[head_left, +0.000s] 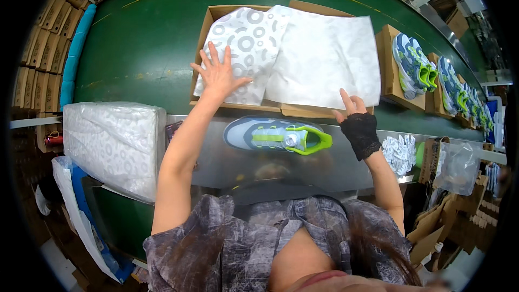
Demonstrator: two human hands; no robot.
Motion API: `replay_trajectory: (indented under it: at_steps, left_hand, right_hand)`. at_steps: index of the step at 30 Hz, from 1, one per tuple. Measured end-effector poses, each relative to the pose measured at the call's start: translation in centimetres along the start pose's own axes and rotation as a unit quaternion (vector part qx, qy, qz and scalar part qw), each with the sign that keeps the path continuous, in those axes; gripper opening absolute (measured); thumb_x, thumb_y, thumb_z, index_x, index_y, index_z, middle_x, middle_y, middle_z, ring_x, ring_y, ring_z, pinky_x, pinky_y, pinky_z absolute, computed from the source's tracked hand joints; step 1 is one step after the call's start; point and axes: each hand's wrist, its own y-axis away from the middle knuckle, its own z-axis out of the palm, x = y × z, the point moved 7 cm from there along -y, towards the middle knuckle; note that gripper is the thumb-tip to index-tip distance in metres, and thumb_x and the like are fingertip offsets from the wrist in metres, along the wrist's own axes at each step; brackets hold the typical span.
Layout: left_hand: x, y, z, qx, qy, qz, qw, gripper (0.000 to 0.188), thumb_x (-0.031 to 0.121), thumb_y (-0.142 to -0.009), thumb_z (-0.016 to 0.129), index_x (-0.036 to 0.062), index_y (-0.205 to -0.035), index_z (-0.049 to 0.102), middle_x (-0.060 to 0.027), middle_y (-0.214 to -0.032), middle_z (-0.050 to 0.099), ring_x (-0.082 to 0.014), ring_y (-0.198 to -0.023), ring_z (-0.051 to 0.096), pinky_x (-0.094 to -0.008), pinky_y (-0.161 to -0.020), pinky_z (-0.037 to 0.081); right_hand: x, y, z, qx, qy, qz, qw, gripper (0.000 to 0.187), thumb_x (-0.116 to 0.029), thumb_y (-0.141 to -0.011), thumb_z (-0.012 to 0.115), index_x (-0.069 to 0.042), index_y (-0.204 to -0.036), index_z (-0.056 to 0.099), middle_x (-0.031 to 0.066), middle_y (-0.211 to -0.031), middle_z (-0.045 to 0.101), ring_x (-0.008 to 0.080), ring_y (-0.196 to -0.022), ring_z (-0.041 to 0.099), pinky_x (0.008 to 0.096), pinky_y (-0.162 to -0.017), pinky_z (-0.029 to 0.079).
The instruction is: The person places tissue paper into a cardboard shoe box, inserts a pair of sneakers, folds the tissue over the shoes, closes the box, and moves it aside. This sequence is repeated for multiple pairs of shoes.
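An open cardboard shoebox [203, 38] lies on the green surface in front of me, lined with white tissue paper [316, 59] that has grey ring shapes on its left part. With fingers spread, my left hand [219, 77] rests on the patterned part of the paper. My right hand [354, 116], in a black lace fingerless glove, touches the paper's near right edge with its fingers apart. Between my arms, a light blue and grey sneaker [275, 136] with a lime green collar lies on the metal ledge, toe to the left. The paper hides the box's inside.
A plastic-wrapped stack of patterned paper [111, 143] stands at the left. Beyond the right hand, boxes with similar sneakers [413, 65] line the green conveyor belt [146, 38]. Small white packets [399, 154] are piled at the right. Stacked cartons [46, 48] fill the far left.
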Motion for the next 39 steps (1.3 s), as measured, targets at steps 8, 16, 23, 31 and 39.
replay_trajectory:
  at_steps: [8,16,23,31,39]
  left_hand:
    - [3.8,-2.5,5.1,0.132,0.017,0.256,0.957,0.055,0.051,-0.077,0.051,0.0132,-0.118,0.052,-0.0168,-0.135,0.031,-0.0308,-0.126,0.025,-0.066,-0.094,0.01]
    - [3.4,-5.2,3.4,0.049,0.081,0.119,0.988,0.043,0.041,-0.074,0.059,0.0025,-0.092,0.061,-0.0199,-0.112,0.05,-0.029,-0.113,0.039,-0.059,-0.09,0.019]
    - [5.0,10.4,-2.7,-0.05,0.526,0.262,0.808,0.024,0.023,-0.065,0.074,0.0054,-0.064,0.057,-0.008,-0.064,0.058,-0.0214,-0.058,0.056,-0.0293,-0.053,0.044]
    - [6.0,15.2,1.8,-0.12,0.363,0.205,0.901,0.078,0.034,-0.058,0.076,-0.0016,-0.117,0.04,-0.0188,-0.121,0.043,-0.0346,-0.116,0.037,-0.0501,-0.096,0.028]
    - [-2.1,14.0,-5.5,-0.266,0.698,0.009,0.665,0.054,0.003,-0.055,0.077,0.0019,-0.106,0.056,-0.0031,-0.098,0.061,-0.0105,-0.092,0.053,-0.0273,-0.081,0.043]
  right_hand:
    - [-0.3,1.5,2.8,-0.121,-0.035,-0.058,0.99,0.048,-0.032,-0.075,0.062,-0.012,-0.117,0.049,0.0139,-0.094,0.06,0.0296,-0.08,0.06,0.0363,-0.066,0.049]
    - [-2.3,3.9,-3.2,0.042,-0.227,-0.08,0.97,0.018,-0.005,-0.073,0.063,-0.004,-0.09,0.061,0.0122,-0.074,0.06,0.0287,-0.066,0.059,0.0325,-0.057,0.048]
    - [5.0,14.4,8.5,-0.115,-0.457,0.316,0.823,0.019,-0.02,-0.083,0.056,-0.002,-0.088,0.057,0.0036,-0.068,0.056,0.0143,-0.057,0.052,0.027,-0.052,0.043]
    - [0.3,11.3,13.1,-0.165,-0.686,0.388,0.593,0.022,-0.025,-0.089,0.041,-0.006,-0.095,0.051,-0.0011,-0.059,0.04,0.0045,-0.045,0.034,0.021,-0.042,0.03]
    - [-5.4,9.5,6.6,-0.209,-0.686,0.21,0.665,0.039,-0.019,-0.079,0.056,-0.002,-0.113,0.051,0.0052,-0.081,0.061,0.0042,-0.053,0.044,0.0191,-0.052,0.038]
